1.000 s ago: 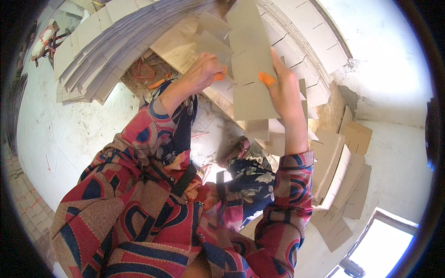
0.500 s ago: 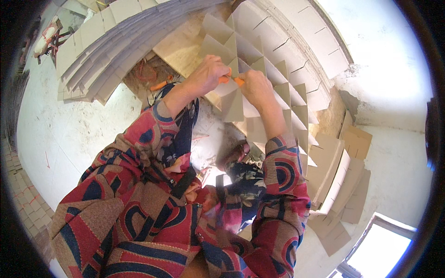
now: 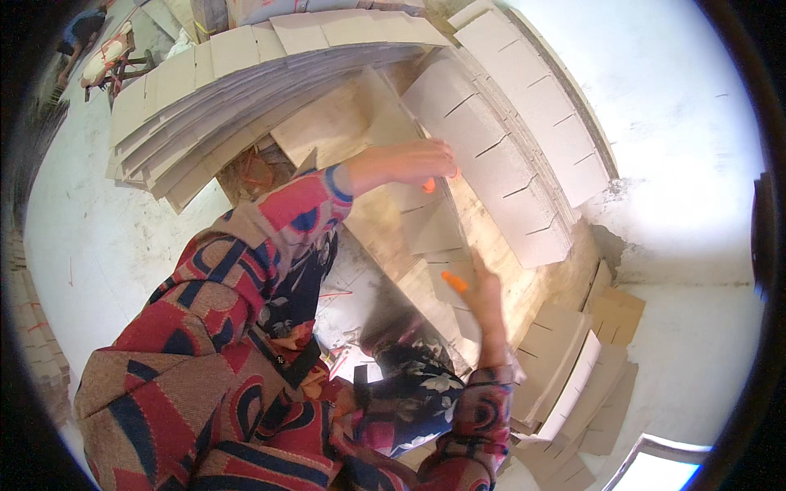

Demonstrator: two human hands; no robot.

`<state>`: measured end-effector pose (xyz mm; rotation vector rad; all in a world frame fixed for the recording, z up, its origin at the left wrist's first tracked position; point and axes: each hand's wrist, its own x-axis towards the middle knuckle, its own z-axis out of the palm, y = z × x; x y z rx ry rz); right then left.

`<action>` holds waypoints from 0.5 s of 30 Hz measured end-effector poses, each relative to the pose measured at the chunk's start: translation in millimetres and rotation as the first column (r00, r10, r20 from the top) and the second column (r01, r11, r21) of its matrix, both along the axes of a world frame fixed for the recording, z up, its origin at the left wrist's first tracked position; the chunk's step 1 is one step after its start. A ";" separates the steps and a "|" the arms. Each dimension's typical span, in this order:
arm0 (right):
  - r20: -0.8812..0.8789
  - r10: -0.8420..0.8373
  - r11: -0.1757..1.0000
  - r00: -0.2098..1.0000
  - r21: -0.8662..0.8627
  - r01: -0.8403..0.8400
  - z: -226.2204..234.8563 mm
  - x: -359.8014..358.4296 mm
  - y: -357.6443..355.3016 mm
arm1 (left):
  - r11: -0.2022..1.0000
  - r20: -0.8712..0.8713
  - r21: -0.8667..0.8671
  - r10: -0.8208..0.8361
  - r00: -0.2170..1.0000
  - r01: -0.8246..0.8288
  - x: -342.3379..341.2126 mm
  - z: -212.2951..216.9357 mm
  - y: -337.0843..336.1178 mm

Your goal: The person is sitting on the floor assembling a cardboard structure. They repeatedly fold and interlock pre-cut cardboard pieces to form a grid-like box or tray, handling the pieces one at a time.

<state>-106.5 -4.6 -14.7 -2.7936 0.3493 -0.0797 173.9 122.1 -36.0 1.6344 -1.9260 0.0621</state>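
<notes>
A slotted cardboard divider (image 3: 430, 217) stands between my hands, folded nearly flat, its top edge slanting from far left to near right. My left hand (image 3: 413, 164) is closed on that top edge, around its middle, with orange covers on the thumb and a fingertip. Lower down, my right hand (image 3: 485, 299) is at the near end of the divider. Its orange-covered thumb lies over the near face; the other fingers are blurred, so their grip is unclear. Beneath the divider is a pale wooden board (image 3: 377, 217).
Slotted cardboard strips (image 3: 491, 155) are stacked along the far right of the board. Another long stack (image 3: 246, 65) curves across the far left. More cardboard pieces (image 3: 553, 368) lean at the right, by a white wall (image 3: 679, 204). Another person (image 3: 82, 33) is at the far left corner.
The divider was spread into an open grid and is now folded nearly flat. My hands were close together at its near-left side; the right hand has moved nearer me, the left rightward.
</notes>
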 end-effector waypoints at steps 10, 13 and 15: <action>0.426 -0.032 0.607 0.904 -0.710 0.356 106.0 -40.7 25.5 | 0.896 0.473 -0.436 0.306 0.826 -0.082 -50.3 119.0 98.1; 0.429 -0.050 0.609 0.902 -0.703 0.368 111.3 -62.9 21.1 | 0.790 0.489 -0.519 0.587 0.644 -0.326 -6.8 113.3 169.7; 0.360 -0.142 0.591 0.922 -0.716 0.371 101.0 -86.1 14.6 | 0.700 0.508 -0.517 0.714 0.481 -0.493 25.7 103.7 209.4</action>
